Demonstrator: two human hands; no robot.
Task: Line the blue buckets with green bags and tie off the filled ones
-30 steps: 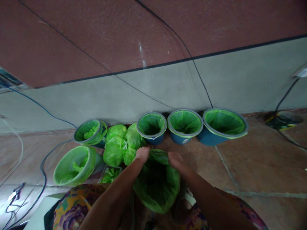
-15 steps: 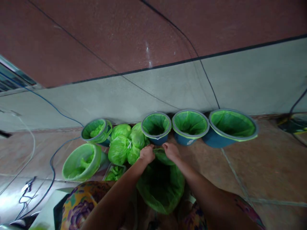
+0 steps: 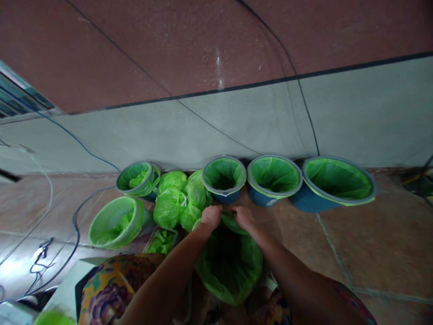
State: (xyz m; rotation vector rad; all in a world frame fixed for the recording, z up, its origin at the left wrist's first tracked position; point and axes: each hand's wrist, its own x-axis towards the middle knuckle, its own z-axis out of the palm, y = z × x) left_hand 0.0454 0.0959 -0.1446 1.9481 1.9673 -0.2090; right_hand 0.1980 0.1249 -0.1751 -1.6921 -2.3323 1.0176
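Lower centre of frame: open translucent green plastic bag [image 3: 230, 266]. Left hand [image 3: 211, 215] and right hand [image 3: 242, 217], close together, each keep a closed grip on its far rim. Just beyond, knotted green plastic bags [image 3: 176, 203]; farther, green-lined blue plastic buckets [image 3: 274, 178] against the wall.

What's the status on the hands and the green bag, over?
Left hand, right hand: both pinching far rim of green bag. Bag open, mouth up. Lined buckets just beyond, tied bags at left.
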